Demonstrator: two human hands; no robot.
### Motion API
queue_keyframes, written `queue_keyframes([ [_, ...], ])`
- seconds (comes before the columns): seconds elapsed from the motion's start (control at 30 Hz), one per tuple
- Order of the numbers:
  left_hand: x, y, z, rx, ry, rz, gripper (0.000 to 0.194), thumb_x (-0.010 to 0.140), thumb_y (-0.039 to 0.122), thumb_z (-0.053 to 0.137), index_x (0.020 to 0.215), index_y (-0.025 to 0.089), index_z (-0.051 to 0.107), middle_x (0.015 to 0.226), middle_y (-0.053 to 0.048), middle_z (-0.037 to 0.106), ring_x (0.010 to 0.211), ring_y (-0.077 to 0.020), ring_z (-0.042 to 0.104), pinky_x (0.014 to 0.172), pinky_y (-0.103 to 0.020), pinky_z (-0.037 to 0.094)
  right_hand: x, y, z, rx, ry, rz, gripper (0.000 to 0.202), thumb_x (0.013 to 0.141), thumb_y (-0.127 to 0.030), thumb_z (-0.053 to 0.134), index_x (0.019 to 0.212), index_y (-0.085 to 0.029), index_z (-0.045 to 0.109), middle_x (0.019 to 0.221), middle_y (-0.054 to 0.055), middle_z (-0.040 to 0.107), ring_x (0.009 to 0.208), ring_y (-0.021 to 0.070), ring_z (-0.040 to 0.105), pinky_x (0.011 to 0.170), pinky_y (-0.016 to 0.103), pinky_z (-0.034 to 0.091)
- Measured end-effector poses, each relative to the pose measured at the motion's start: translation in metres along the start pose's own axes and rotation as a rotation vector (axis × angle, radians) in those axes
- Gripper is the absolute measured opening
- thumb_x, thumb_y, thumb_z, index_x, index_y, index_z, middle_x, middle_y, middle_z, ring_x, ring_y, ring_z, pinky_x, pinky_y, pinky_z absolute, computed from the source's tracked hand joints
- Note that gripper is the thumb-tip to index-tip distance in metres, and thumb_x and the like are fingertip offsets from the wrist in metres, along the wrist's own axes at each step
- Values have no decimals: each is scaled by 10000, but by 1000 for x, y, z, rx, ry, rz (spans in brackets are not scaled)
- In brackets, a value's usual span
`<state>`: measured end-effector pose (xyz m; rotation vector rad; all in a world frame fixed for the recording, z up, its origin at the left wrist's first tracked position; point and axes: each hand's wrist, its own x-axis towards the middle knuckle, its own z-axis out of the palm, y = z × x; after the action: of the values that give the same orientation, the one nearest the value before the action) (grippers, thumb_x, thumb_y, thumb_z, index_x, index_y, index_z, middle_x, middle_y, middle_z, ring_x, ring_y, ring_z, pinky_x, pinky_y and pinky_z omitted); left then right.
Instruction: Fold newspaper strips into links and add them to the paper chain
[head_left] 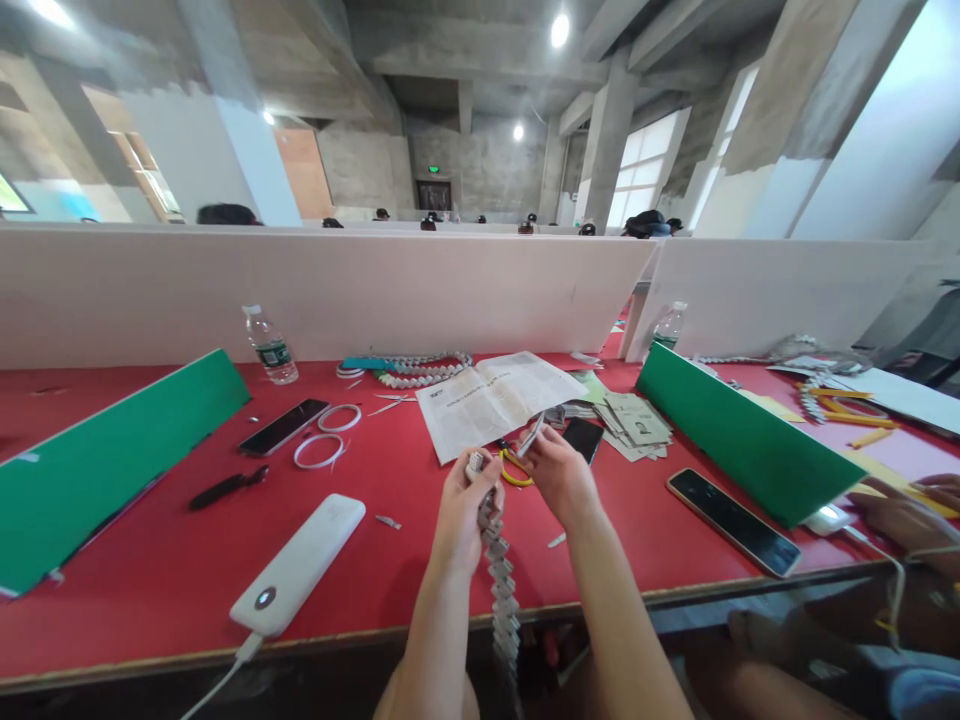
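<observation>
My left hand (465, 510) is closed around the top of a zigzag folded-paper chain (502, 590), whose tail hangs over the table's front edge. My right hand (564, 475) pinches a small pale folded strip of paper (531, 437), a little to the right of the chain's end and apart from it. Behind the hands lie yellow-handled scissors (516, 478), partly covered by a wrinkled printed sheet (502, 395). Right of that sheet are a dark phone (583, 438) and a pile of cut printed papers (637, 425).
On the red table (390, 590) are a white power bank (300, 565), a phone (285, 427), white tape rings (319, 451), black-handled pliers or cutters (225, 487) and another phone (733, 520). Green dividers (739, 430) flank the place. A bottle (271, 348) stands behind; a co-worker's hand (892, 515) is at right.
</observation>
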<state>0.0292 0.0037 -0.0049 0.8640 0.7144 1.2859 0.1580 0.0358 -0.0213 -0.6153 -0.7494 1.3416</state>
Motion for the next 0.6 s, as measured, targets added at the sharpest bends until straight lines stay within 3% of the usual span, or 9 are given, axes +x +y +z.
queue_keyframes([
  [0.1,1,-5,-2,90,29,1,378,651,324,736,942,188,536,477,99,447,356,-35,366,322,-132,265,-14,9,22,2,-61,47,91,719,-265,645,748,-206,581,715,-8,614,645,135,584,635,256,476],
  [0.17,1,-7,-2,130,79,53,367,658,334,730,947,178,565,506,84,479,375,-38,393,337,-140,288,-21,9,26,-31,-83,17,121,736,-297,638,751,-207,559,732,-11,597,683,143,576,659,263,467],
  [0.33,-1,-4,-5,260,137,92,305,674,397,705,821,143,623,425,70,470,350,-48,379,351,-163,300,-28,8,20,-157,-72,-55,134,773,-320,597,782,-205,528,759,2,569,709,156,562,675,284,465],
  [0.5,-3,2,-8,405,180,83,294,678,412,691,788,146,636,435,58,475,377,-58,402,367,-168,310,-37,15,15,-375,103,-258,205,768,-260,637,939,-255,525,826,-11,593,798,153,581,750,288,467],
  [0.6,-4,3,-7,451,167,100,268,700,400,671,792,150,641,452,59,477,379,-52,391,394,-174,340,-43,16,14,-545,61,-312,169,828,-283,571,991,-245,594,966,39,628,928,189,584,820,324,464],
])
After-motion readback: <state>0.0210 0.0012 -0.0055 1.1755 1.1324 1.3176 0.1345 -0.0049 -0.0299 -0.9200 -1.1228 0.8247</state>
